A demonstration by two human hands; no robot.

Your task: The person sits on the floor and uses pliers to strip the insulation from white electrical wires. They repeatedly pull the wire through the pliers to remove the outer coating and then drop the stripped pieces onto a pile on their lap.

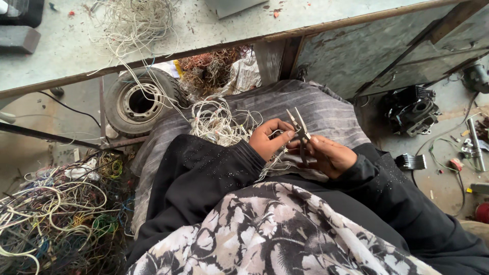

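The right hand (330,155) is clenched around the handles of a pair of pliers (300,128), whose two thin jaws stand open and point toward twelve o'clock. The left hand (270,138) pinches a thin white wire (279,133) between thumb and fingers, touching the pliers' jaws at about three o'clock of that hand. The wire runs back toward ten o'clock into a pale wire tangle (216,122) lying on the grey striped cloth (326,109) over the lap. The fingertips sit right beside the open jaws, so a hasty squeeze could nip skin instead of wire. The wire is thin and slack, so it could slip out of the jaws or snag in the tangle when pulled. A heap of coloured wires (61,214) lies at eight o'clock, a wheel (140,102) at ten.
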